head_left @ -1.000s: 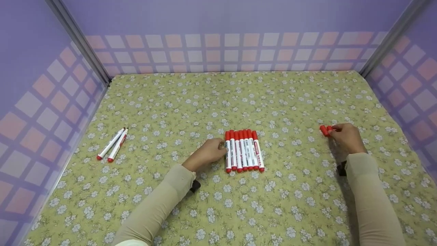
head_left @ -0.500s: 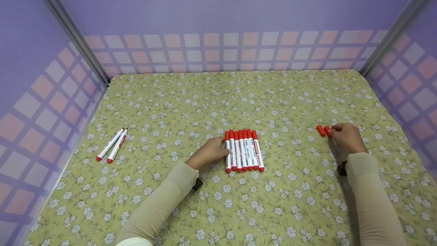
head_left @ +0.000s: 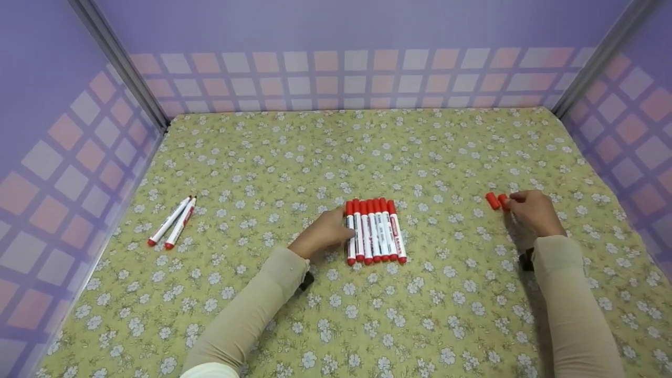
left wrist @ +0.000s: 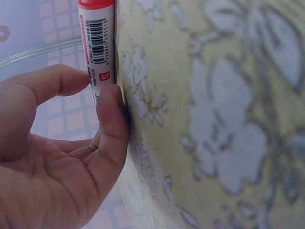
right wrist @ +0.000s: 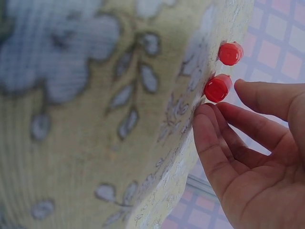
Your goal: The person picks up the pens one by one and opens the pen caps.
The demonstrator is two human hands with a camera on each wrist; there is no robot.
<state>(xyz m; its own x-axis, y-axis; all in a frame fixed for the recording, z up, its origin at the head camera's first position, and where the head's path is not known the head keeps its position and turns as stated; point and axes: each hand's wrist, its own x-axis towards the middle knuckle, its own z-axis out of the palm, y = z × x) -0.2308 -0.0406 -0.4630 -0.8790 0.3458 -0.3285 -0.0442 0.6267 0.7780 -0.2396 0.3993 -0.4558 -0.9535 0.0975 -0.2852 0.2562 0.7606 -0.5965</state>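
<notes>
A row of several white whiteboard markers with red caps [head_left: 377,231] lies side by side mid-table. My left hand [head_left: 326,231] is at its left end, with the thumb on top of the outermost marker [left wrist: 97,45] and a curled finger against its side, pinching it. On the right lie two loose red marker caps, the left cap [head_left: 492,200] apart from the right cap [head_left: 504,202]. Beside the right cap is my right hand [head_left: 536,211]. In the right wrist view, its relaxed thumb and fingertips [right wrist: 205,112] are close around that cap [right wrist: 218,88]; contact is unclear.
Two uncapped markers [head_left: 176,223] lie close together on the left of the table, dark tips facing away. A yellow floral cloth [head_left: 336,157] covers the table. Purple walls with pink and white squares [head_left: 341,79] stand at the back and both sides.
The two red caps have shifted slightly left and come a little apart. My left thumb has moved right, onto the outermost marker. My right hand has barely moved.
</notes>
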